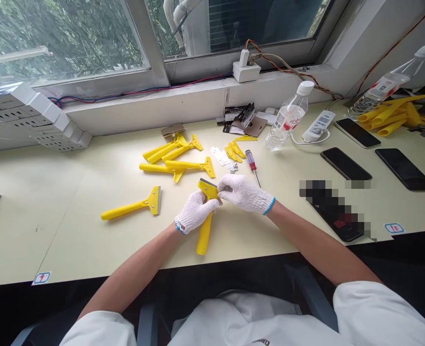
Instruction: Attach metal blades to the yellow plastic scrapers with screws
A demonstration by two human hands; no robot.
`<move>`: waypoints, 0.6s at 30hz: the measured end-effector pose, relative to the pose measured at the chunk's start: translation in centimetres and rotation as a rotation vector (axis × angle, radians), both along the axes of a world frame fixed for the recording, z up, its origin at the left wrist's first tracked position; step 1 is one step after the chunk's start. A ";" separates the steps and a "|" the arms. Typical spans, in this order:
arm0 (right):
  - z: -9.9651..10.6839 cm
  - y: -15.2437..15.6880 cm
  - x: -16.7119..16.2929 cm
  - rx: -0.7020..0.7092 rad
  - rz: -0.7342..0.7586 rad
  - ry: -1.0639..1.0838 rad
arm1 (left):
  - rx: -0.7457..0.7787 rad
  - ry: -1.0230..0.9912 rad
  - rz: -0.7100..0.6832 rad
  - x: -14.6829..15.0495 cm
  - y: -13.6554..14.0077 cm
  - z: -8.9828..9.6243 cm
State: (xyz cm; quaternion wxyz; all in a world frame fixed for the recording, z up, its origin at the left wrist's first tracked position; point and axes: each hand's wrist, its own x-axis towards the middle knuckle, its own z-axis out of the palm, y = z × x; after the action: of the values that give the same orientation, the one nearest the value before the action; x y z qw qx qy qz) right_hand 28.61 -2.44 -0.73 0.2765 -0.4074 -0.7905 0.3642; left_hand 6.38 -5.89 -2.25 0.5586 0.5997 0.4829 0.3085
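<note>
My left hand (195,211), in a white knitted glove, grips a yellow scraper (204,235) just below its head, with the handle hanging toward me. At the right side of the scraper's head, my gloved right hand (244,193) is closed in a pinch; anything between its fingertips is too small to make out. A finished-looking scraper (133,209) with a blade lies to the left. Beyond my hands are several yellow scraper handles (185,166), small yellow plates (235,151), white blade-like pieces (222,157), tiny screws (234,168) and a screwdriver (252,166).
A water bottle (289,117) and a power strip (318,126) stand behind on the right. Phones (346,163) lie at the right, near more yellow handles (392,115). Black cardboard packaging (246,121) sits by the sill. White boxes (35,117) are stacked at the left.
</note>
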 end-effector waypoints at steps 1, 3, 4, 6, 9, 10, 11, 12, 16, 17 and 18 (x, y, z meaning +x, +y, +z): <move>0.2 0.0 0.1 -0.072 -0.017 0.015 | -0.003 0.002 -0.019 -0.1 0.0 0.0; 0.4 0.1 0.3 -0.187 -0.045 0.028 | -0.012 0.001 -0.060 -0.2 0.0 0.0; 0.5 0.2 0.4 -0.233 -0.055 0.036 | -0.018 -0.005 -0.079 -0.3 0.0 0.1; 0.7 0.2 0.4 -0.324 -0.048 0.050 | -0.030 -0.018 -0.106 -0.3 0.0 0.1; 1.1 0.2 0.2 -0.455 0.011 0.052 | -0.044 0.015 -0.109 -0.3 0.1 0.2; 1.2 0.1 0.1 -0.477 0.021 0.045 | -0.051 0.047 -0.104 -0.3 0.1 0.1; 1.3 0.1 0.0 -0.488 0.020 0.037 | -0.059 0.078 -0.093 -0.3 0.2 0.1; 1.3 0.1 0.0 -0.489 0.004 0.036 | -0.063 0.101 -0.073 -0.4 0.2 0.0; 0.8 0.5 0.0 -0.507 -0.095 0.074 | 0.051 0.140 0.080 -0.7 0.1 -0.2; 0.5 0.6 0.1 -0.517 -0.125 0.090 | 0.114 0.171 0.100 -0.8 0.0 -0.2; 0.3 0.8 0.1 -0.525 -0.153 0.103 | 0.183 0.219 0.094 -0.9 -0.1 -0.2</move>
State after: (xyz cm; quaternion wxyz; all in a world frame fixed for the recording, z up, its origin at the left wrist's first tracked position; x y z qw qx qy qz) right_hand 28.73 -1.65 -0.45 0.2279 -0.5046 -0.6208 0.5550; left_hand 5.47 -6.01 -2.47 0.4306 0.6549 0.5383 0.3097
